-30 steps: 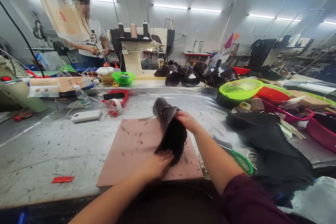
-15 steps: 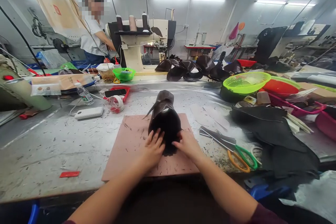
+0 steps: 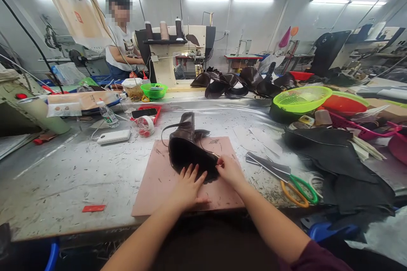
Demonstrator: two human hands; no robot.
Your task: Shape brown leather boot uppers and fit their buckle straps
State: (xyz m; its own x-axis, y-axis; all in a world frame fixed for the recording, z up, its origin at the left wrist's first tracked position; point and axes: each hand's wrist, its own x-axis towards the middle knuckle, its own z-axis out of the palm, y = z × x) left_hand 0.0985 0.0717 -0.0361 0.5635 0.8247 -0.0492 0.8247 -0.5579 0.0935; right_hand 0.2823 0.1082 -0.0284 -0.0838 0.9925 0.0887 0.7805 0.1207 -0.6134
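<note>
A dark brown leather boot upper (image 3: 182, 136) lies on a pinkish board (image 3: 151, 190), its wide black-lined opening towards me and a thin strap curving out at its left. My left hand (image 3: 190, 186) is open, fingers spread, with the fingertips on the near edge of the opening. At the right-hand edge, the thumb and fingers of my right hand (image 3: 230, 172) are closed in a pinch on the upper's rim. The bent fingers partly hide the pinched spot.
Large scissors (image 3: 294, 188) and black leather pieces (image 3: 330, 161) lie to the right. Brown uppers (image 3: 241, 82) are piled by a sewing machine (image 3: 162, 59). A white power bank (image 3: 113, 136) and a red tray (image 3: 155, 115) sit left. A co-worker (image 3: 122, 53) stands behind.
The boot upper has turned so its shaft leans left and its opening spreads to the right. My left hand has flattened out lower down; the right still grips the rim side.
</note>
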